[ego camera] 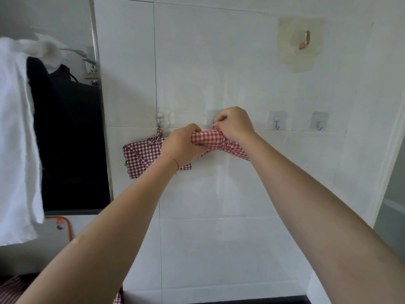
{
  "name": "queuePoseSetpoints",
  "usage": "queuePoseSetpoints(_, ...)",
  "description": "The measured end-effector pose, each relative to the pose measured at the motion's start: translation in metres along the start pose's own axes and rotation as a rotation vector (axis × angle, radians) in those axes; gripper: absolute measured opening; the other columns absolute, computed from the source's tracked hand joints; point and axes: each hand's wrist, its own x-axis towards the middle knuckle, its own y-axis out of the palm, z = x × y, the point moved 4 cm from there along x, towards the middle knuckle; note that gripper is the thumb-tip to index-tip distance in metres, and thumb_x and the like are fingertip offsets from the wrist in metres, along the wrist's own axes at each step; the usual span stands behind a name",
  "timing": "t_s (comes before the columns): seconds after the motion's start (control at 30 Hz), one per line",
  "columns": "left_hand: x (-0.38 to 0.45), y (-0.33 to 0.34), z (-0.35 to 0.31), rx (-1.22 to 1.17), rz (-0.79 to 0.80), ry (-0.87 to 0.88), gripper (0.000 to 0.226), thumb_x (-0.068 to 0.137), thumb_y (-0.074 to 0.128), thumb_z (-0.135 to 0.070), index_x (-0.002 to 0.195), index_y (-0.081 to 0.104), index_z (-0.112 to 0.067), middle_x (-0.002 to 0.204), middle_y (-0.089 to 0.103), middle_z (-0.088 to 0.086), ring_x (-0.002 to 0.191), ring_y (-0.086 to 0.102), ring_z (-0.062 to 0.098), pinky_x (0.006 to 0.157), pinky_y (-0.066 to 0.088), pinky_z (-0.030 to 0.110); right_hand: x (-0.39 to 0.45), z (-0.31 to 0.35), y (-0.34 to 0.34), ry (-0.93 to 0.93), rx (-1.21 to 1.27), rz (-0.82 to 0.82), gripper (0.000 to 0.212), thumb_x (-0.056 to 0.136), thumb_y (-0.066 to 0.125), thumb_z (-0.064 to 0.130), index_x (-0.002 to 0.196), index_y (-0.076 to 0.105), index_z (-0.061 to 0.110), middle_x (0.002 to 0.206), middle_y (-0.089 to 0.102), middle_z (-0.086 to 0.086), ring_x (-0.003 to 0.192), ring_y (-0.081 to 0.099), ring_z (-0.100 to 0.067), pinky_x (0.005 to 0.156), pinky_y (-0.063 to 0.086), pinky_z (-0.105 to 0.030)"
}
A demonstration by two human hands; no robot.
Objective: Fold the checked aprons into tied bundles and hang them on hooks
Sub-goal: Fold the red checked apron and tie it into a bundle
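A red-and-white checked apron bundle (211, 141) is held up against the white tiled wall. My left hand (180, 145) grips its left end. My right hand (234, 123) pinches its top loop at a clear stick-on hook, which the fingers mostly hide. To the left, a dark-red checked bundle (142, 156) hangs by its tie from another stick-on hook (160, 119). Two bare hooks (277, 122) (319, 122) sit to the right in the same row.
A copper hook (305, 41) on a yellowed pad sits higher on the wall. A white towel (17, 139) hangs at the left beside a dark appliance (70, 139). More checked cloth (11, 289) lies at the bottom left.
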Motion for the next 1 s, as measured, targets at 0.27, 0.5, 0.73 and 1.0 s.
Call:
queuePoseSetpoints(0.27,0.004,0.005,0.011,-0.050,0.052,-0.031,0.041,0.080,0.076,-0.038,0.115,0.062,-0.026,0.107,0.069,-0.003,0.097,0.063,0.018,0.085,0.055,0.037,0.006,0.004,0.005,0.046,-0.029,0.057,0.011,0.086,0.071,0.011,0.081,0.077,0.017,0.096,0.075,0.003,0.094,0.067,-0.014,0.081,0.051,-0.027)
queuePoseSetpoints(0.5,0.004,0.014,0.012,-0.072,0.092,-0.005,0.037,0.080,0.077,-0.038,0.114,0.065,-0.027,0.103,0.069,-0.007,0.095,0.064,0.016,0.086,0.054,0.035,0.005,-0.012,0.001,0.113,0.108,0.055,0.012,0.087,0.073,0.011,0.089,0.061,0.015,0.094,0.059,0.010,0.095,0.051,-0.010,0.077,0.037,-0.021)
queuePoseSetpoints(0.73,0.001,0.020,0.017,-0.138,0.155,-0.100,0.049,0.086,0.071,-0.047,0.116,0.048,-0.017,0.101,0.063,0.001,0.089,0.062,0.019,0.073,0.055,0.035,-0.007,-0.007,0.000,-0.094,-0.182,0.063,0.030,0.098,0.053,0.023,0.077,0.067,0.006,0.078,0.063,0.010,0.071,0.054,-0.015,0.067,0.039,-0.030)
queuePoseSetpoints(1.0,0.002,0.020,0.003,-0.185,-0.048,-0.255,0.054,0.098,0.051,-0.050,0.133,0.035,-0.011,0.113,0.062,0.010,0.096,0.064,0.032,0.082,0.056,0.046,-0.045,-0.035,-0.001,-0.361,-0.436,-0.255,0.046,0.093,0.060,0.046,0.132,0.057,0.020,0.134,0.054,-0.009,0.129,0.047,-0.029,0.111,0.030,-0.051)
